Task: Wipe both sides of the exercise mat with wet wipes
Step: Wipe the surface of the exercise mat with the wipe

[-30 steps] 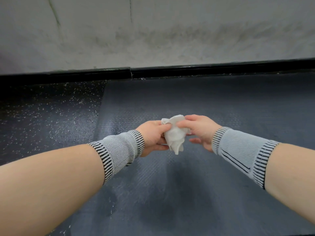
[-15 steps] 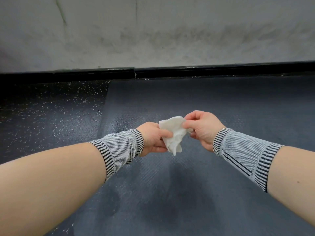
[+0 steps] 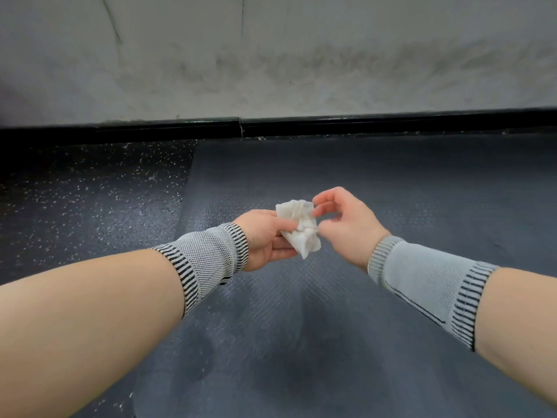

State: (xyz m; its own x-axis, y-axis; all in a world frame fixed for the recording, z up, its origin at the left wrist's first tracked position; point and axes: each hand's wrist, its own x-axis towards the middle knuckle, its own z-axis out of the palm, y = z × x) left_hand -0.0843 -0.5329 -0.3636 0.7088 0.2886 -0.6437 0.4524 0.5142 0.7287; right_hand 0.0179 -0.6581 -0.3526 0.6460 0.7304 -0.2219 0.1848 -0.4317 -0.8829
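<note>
White wipe (image 3: 300,229), dark grey mat (image 3: 376,191), black speckled floor (image 3: 84,200).

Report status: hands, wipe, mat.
Left hand grips crumpled wet wipe. Right hand pinches at its right edge. Wipe held above exercise mat, not touching. Nothing in the way.
</note>
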